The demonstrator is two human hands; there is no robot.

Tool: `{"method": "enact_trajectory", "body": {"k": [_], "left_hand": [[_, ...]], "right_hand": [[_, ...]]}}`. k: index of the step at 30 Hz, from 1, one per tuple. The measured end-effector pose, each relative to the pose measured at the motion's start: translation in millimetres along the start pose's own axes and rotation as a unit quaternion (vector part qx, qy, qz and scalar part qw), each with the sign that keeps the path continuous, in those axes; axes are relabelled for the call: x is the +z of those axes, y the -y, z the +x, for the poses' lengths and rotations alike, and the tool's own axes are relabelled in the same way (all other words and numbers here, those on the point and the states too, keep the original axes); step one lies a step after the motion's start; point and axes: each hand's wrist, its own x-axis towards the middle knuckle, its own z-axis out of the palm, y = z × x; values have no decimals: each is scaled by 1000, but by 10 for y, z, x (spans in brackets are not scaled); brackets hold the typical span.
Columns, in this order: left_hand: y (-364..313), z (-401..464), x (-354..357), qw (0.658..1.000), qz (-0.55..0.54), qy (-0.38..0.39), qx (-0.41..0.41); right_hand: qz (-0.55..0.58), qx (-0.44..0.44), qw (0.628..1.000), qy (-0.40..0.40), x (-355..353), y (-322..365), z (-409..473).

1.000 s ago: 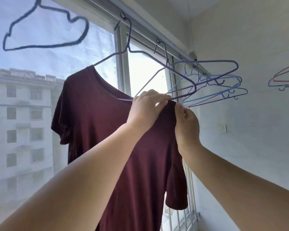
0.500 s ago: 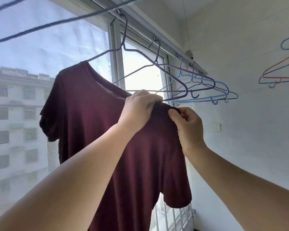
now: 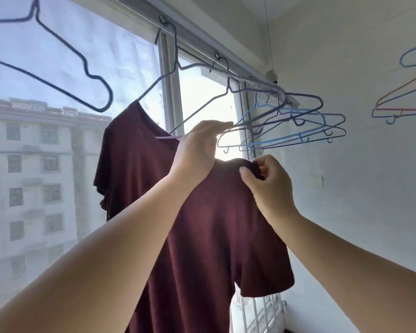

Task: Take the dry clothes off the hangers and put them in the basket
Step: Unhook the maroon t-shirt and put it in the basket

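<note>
I can read no words, labels, brand marks or numbers anywhere in front of me.

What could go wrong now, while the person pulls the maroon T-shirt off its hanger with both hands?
1. The T-shirt's far shoulder is still on the purple hanger; a hard pull by the right hand may stretch the neckline.
2. The left hand holds the hanger right beside the cluster of empty hangers; they could tangle or get knocked off the rail.
3. No basket is visible, so the shirt might drop to the floor.
</note>
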Motion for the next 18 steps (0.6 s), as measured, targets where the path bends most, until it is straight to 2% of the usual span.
{"method": "enact_trajectory", "body": {"k": [5, 9, 14, 16, 18], "left_hand": [[281, -178, -50, 990, 89, -50, -98], [590, -449, -154, 962, 111, -50, -244], [685, -1015, -139, 924, -36, 65, -376], [571, -1233, -106, 891, -147, 136, -407], [371, -1594, -75, 840, -266, 191, -433]], "right_hand": [[8, -5, 1000, 19, 148, -5, -78], [-10, -13, 991, 133, 280, -63, -216], [-66, 32, 939, 335, 356, -152, -471], [-68, 55, 921, 379, 329, -162, -549], [-69, 91, 901, 418, 273, -204, -728]]}}
